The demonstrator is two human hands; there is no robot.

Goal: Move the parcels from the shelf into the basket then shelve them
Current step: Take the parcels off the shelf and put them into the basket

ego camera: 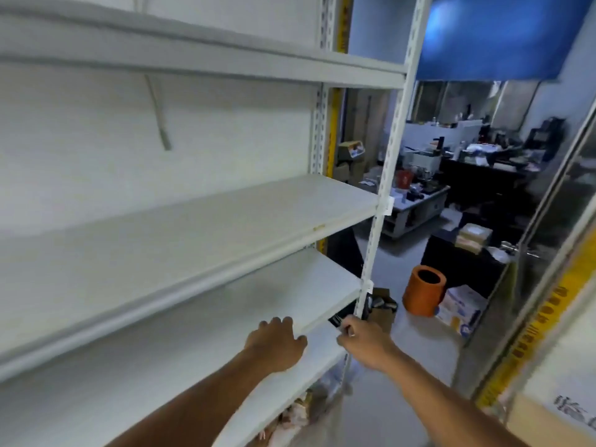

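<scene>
- The left hand (pixel 277 341) is resting palm down on the front lip of a white shelf board (pixel 225 304), with its fingers curling over the edge near the board's right-hand end; it is holding nothing else.
- The right hand (pixel 361 338) is closing around a dark object (pixel 338 319) just beside the perforated front upright (pixel 371 259), right of the left hand; what the object is cannot be told, because it is blurred and partly hidden by the upright and the fingers.
- The shelf board under the left hand is running with its long axis from lower left to upper right, ending at the upright; two more boards, the middle board (pixel 200 227) and the top board (pixel 193 56), are lying parallel above it.
- The upright is standing between the two hands and the room beyond, crossing in front of the dark object.
- Below the upright's foot, under the lowest board, pale wrapped parcels (pixel 290 417) are showing, crumpled and blurred; which way they are pointing cannot be told.
- Right of the upright, on the floor, an orange cylinder (pixel 424 295) is standing open end up, slightly tilted, with a white and blue box (pixel 461 308) just beside it.
- Just behind the upright, an open cardboard box (pixel 382 306) is sitting on the floor.
- Farther right of the upright, a cluttered desk (pixel 419 201) and a dark table (pixel 483 169) are filling the background beneath a blue panel (pixel 500 33).
</scene>
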